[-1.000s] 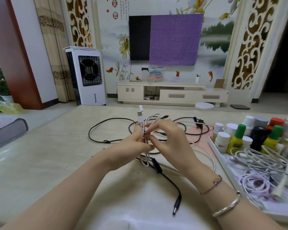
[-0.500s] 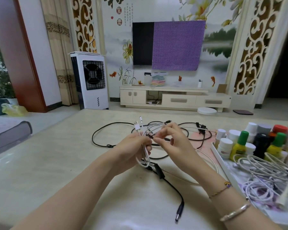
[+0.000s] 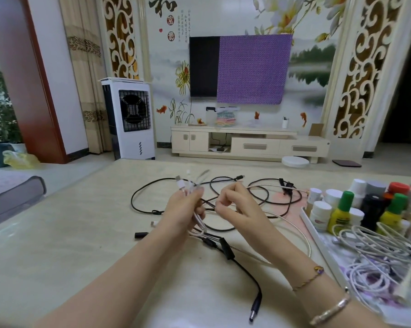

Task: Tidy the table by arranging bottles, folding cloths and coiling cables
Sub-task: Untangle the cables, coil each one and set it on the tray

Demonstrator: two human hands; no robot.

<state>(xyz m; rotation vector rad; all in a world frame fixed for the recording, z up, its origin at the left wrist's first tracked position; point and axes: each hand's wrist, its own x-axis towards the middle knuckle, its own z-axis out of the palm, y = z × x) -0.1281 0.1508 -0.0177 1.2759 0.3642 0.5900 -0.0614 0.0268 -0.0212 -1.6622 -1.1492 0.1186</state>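
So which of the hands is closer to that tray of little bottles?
Right. The right hand hovers mid-table, just left of the tray; the left hand, gripping the white cable, is farther left.

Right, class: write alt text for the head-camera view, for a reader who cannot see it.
A person's left hand grips a folded bundle of white cable above a table, while the right hand, fingers curled, is beside it. Loose black cables sprawl beneath, and a tray at right holds small bottles and coiled white cables.
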